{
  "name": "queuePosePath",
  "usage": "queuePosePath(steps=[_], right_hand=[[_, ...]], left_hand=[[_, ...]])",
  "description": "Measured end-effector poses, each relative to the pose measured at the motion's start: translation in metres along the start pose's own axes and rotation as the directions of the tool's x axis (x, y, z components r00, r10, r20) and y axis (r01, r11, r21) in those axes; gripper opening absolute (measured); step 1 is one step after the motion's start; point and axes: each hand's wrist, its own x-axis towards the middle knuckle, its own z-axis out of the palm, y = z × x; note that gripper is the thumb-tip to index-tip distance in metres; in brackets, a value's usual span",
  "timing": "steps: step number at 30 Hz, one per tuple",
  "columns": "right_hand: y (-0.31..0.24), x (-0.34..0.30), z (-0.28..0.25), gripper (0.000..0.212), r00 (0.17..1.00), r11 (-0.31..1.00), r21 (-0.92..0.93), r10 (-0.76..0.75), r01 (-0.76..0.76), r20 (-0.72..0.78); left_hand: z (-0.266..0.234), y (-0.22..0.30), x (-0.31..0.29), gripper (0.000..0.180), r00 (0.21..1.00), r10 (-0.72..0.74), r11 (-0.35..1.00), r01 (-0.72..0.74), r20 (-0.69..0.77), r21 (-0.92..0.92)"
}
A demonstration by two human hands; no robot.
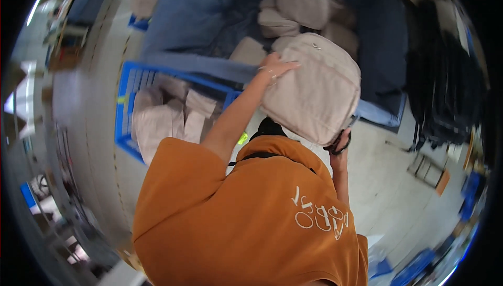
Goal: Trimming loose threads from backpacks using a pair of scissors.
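A pale beige backpack (314, 87) is held up in front of me, tilted, over the near edge of a large bin lined with blue cloth. My left hand (280, 67) grips its left upper edge, the thumb lying across the front panel. At the bag's lower right corner my right hand (341, 143) is closed round black-handled scissors (332, 149), close against the fabric. Their blades are mostly hidden. Inside the blue-lined bin (183, 18), several similar beige bags (304, 8) lie behind the held one.
A blue plastic crate (123, 105) holding more beige bags (157, 113) stands at the left. Black bags (450, 87) hang or are stacked at the far right. Below them, a small stool-like metal frame (427, 170) stands on the floor. Shelving lines the left side.
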Motion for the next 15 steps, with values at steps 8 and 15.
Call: queuePosePath(steps=[8,15], right_hand=[[0.002,0.000,-0.039,0.082,0.952,0.984,0.042,0.155,-0.172,0.265],[-0.010,0.007,-0.018,0.095,0.974,0.975,-0.001,0.224,-0.224,0.033]], left_hand=[[-0.024,-0.068,-0.085,0.069,0.961,0.090,0.759,-0.236,-0.261,-0.607],[-0.179,-0.170,-0.225,0.049,0.791,-0.282,0.355,-0.439,-0.543,-0.825]])
